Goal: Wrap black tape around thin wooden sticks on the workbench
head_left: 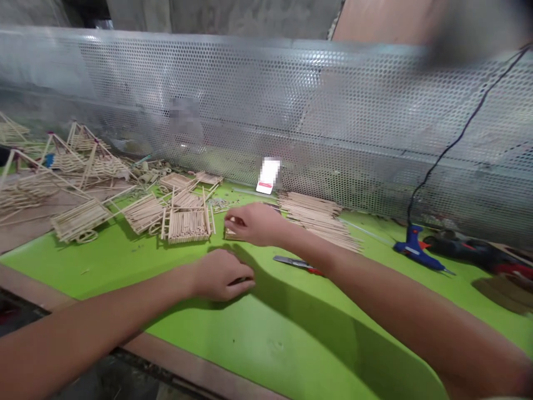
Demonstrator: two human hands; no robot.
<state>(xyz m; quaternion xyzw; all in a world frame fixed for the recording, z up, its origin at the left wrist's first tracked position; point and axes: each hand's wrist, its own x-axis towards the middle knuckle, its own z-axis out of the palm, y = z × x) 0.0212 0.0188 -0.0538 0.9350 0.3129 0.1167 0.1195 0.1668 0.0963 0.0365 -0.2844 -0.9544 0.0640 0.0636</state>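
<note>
My right hand (255,223) reaches across the green table top (266,333) and pinches a small piece made of thin wooden sticks (230,234) that rests on the table. My left hand (222,275) lies knuckles up nearer to me, fingers curled under; what it holds, if anything, is hidden. A small stick-built cart (187,222) stands just left of my right hand. A loose pile of sticks (318,216) lies behind my right wrist.
A craft knife (297,263) lies under my right forearm. A blue glue gun (416,250) with a black cord sits at right. Several stick models (79,166) crowd the left side. A perforated metal screen (291,111) runs along the back.
</note>
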